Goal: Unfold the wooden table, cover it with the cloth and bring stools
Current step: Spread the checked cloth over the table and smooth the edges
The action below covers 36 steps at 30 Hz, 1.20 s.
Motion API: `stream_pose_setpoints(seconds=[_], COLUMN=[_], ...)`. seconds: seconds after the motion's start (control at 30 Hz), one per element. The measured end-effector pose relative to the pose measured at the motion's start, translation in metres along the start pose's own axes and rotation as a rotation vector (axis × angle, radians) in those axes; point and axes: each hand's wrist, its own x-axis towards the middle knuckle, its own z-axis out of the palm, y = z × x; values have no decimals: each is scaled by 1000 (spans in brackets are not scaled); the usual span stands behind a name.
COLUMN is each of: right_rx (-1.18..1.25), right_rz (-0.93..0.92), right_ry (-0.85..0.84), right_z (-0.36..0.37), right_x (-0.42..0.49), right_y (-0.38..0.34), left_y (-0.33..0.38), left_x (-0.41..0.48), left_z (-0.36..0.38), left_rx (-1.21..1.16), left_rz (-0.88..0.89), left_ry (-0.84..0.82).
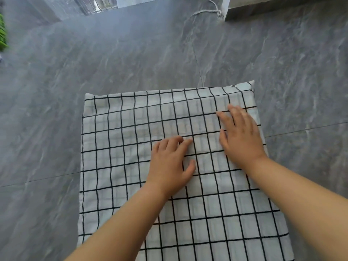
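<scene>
A white cloth with a black grid pattern (pixel 128 147) lies spread over the table and hides its wooden top completely. The cloth hangs a little over the left and far edges. My left hand (pixel 170 162) rests palm down near the middle of the cloth, fingers slightly curled. My right hand (pixel 239 134) lies flat on the cloth toward the far right corner, fingers spread. Neither hand holds anything. No stools are in view.
Grey marble-look floor tiles (pixel 94 63) surround the table. A white cord (pixel 205 11) lies on the floor at the back beside a white post and a raised step. Something green (pixel 2 32) shows at the far left edge.
</scene>
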Motion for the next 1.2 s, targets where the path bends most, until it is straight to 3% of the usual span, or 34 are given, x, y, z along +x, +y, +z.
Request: stream_pose_setpoints(seconds=[0.07,0.13,0.23,0.33,0.5,0.63,0.83,1.0,1.2], right_rx=[-4,7,22,56,73,75,39,46,58], right_rz=[36,83,98,-35,-177,-142,-154,-151,-143], right_ry=[-15,-5,31,-8,-153,-73,-32,-39,-24], right_z=[-2,-6,-13,-11,8,25,31,29,29], right_x=[3,9,20,31,58,61,56,56,58], right_y=[-5,-14,-31,-54,-99,-111,-109,-111,-111], left_y=[-16,-51,-116,-166,-215,-226,-245,-256,-260], left_x=[4,11,24,28,22,33,75,110,118], left_z=[-17,-33,-58,-75,-86,-90,-103,-117,-114], left_rx=[-61,37,216,218,179,90,-166,-383,-236], left_rz=[19,-10,-256,-442,-350,-343,-337,-494,-488], left_ry=[-13,68,104,78,-81,-112,29,-149,-149])
